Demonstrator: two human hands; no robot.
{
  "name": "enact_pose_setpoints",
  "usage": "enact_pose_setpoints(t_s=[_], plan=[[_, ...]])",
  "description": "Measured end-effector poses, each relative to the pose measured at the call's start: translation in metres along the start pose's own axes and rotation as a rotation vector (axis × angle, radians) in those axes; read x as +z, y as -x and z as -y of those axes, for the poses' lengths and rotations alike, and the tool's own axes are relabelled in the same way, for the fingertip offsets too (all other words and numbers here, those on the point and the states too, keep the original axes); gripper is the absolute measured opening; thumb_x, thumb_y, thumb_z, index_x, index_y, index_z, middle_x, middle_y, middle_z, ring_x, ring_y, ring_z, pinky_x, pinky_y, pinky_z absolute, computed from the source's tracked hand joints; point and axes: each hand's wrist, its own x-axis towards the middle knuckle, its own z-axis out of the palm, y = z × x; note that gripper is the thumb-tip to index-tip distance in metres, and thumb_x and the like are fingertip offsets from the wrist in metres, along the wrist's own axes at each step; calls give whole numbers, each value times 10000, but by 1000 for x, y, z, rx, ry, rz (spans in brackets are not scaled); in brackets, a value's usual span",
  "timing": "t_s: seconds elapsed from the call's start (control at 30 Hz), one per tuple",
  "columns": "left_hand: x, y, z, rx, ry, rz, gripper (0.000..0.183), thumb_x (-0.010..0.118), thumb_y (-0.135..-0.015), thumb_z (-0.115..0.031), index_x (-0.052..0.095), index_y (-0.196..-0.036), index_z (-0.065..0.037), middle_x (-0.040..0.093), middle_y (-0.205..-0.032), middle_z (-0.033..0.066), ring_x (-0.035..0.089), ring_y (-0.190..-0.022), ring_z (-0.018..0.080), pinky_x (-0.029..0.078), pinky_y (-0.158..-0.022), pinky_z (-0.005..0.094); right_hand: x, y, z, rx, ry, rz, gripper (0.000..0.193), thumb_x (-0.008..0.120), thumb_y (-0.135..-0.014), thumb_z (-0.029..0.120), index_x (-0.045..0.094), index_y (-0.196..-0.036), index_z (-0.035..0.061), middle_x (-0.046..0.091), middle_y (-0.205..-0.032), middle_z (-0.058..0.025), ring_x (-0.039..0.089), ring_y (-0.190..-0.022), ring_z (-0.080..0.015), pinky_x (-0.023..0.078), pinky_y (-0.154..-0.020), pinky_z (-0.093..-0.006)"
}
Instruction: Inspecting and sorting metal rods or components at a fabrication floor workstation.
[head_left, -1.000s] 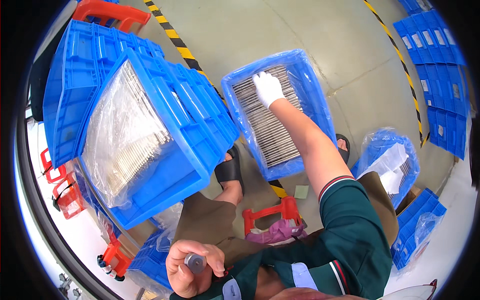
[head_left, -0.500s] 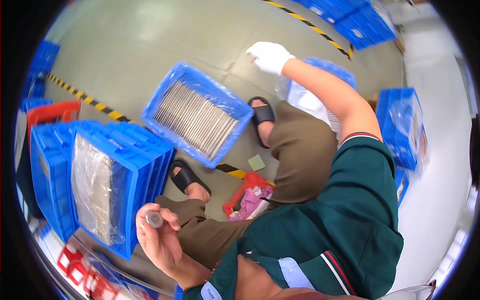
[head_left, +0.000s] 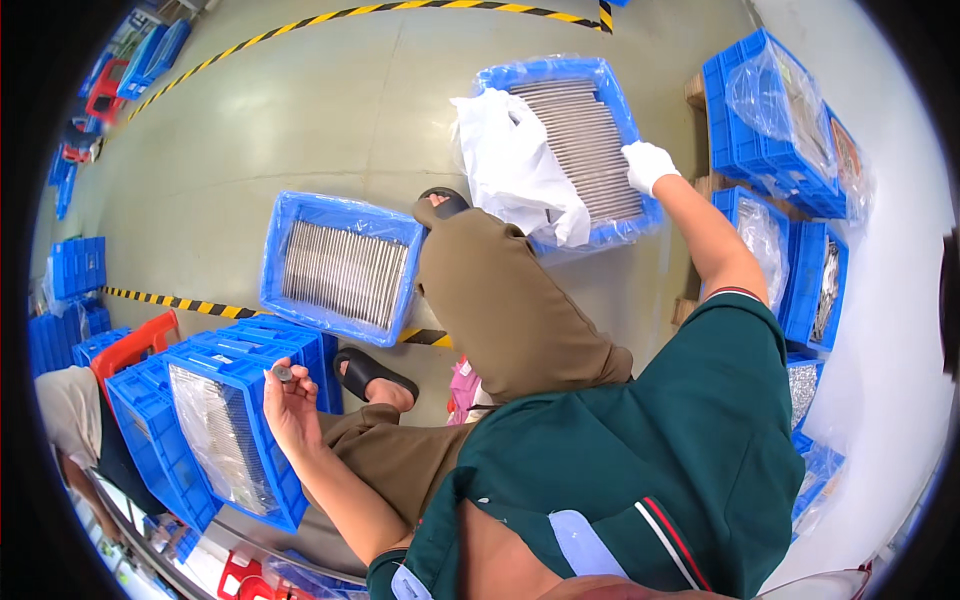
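At the right edge of a film-lined blue crate (head_left: pixel 617 98), the person's gloved right hand (head_left: pixel 648 167) is close beside the packed metal rods (head_left: pixel 580 140); whether its fingers grip anything cannot be told. White sheeting (head_left: pixel 510 160) drapes over the crate's left edge. Well apart, the bare left hand (head_left: pixel 294 410) pinches a grey cylindrical piece (head_left: pixel 283 374) between thumb and fingers.
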Motion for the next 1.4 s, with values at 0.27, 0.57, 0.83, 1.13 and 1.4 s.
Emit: enact_pose_setpoints(t_s=[0.27,0.57,0.83,1.13,1.4], plan=[[-4,-18,14,-97,-83,-98,355,519,-903,-357,539,-1018,-21,607,-799,76,549,-649,125,467,-611,236,63,11,3,-308,144,-124,181,443,-814,94,583,-909,30,603,-863,-140,595,-846,-279,471,-687,-391],[-14,-24,21,-136,-130,-170,373,528,-892,-387,549,-1014,-35,609,-796,68,549,-639,123,464,-596,239,71,-15,5,-407,160,-106,204,428,-835,97,577,-939,3,622,-856,-177,618,-820,-304,493,-716,-394],[-18,-24,23,-151,-145,-215,357,530,-890,-391,564,-1000,-53,613,-792,62,551,-633,123,465,-591,242,71,-27,10,-364,49,-7,186,455,-790,91,621,-751,14,625,-817,-204,626,-777,-330,497,-701,-413],[-26,-21,29,-139,-131,-308,350,536,-885,-395,575,-985,-61,621,-781,52,565,-623,115,461,-577,241,63,-34,11,-321,163,40,196,480,-761,93,663,-728,33,646,-788,-175,642,-756,-317,509,-661,-416],[-8,-16,18,-86,-80,-263,341,536,-888,-381,573,-975,-54,617,-773,54,555,-624,119,456,-594,234,24,24,-4,-115,-134,253,183,480,-827,184,565,-930,59,620,-935,-182,587,-903,-348,461,-787,-430]])
